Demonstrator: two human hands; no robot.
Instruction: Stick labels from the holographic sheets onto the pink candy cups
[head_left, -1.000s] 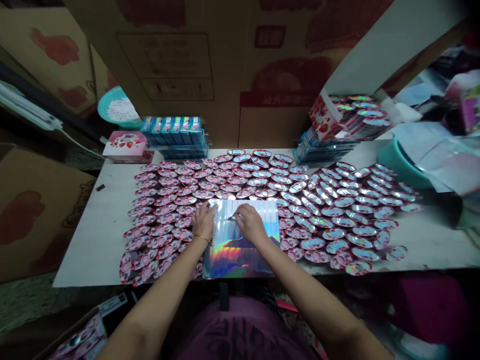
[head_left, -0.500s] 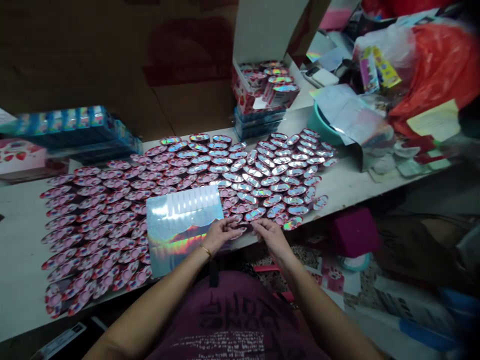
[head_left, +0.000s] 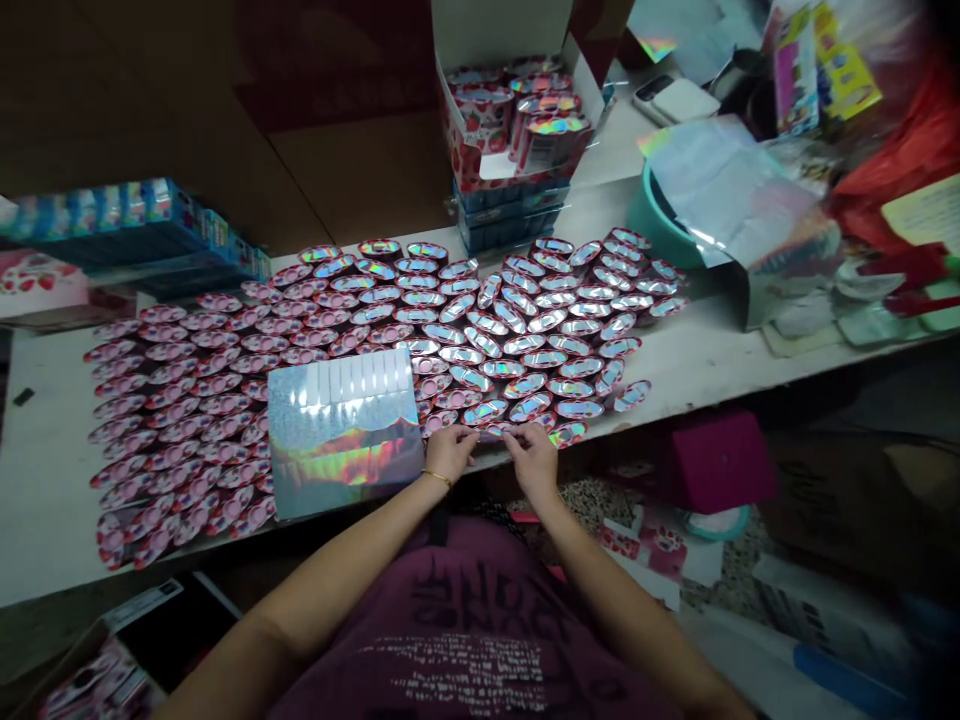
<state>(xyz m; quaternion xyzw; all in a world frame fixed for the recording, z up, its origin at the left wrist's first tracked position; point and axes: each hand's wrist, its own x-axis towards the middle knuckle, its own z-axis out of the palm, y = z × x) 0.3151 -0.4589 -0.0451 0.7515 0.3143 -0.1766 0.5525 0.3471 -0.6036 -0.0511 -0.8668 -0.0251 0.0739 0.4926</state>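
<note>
My left hand and my right hand meet at the table's front edge. Fingers and thumbs of both are pinched on opposite ends of a small strawberry-print pillow box, mostly covered by the fingertips. Many similar pillow boxes stand on end in tight rows just beyond, their oval tops upward. Those on the right have shiny holographic tops; on the left, the tops are pink with a round mark. Left of my left hand, a stack of holographic sheets lies over some of the rows.
An open display carton filled with pillow boxes rests on blue packs. More blue packs line the back left. A teal basin, papers and bags crowd the right. Below stands a magenta box.
The view has shifted, so the table's contents sit higher and the left-hand sheets further left. My hands remain pinched together at the front edge, held slightly flatter around the pillow box.
</note>
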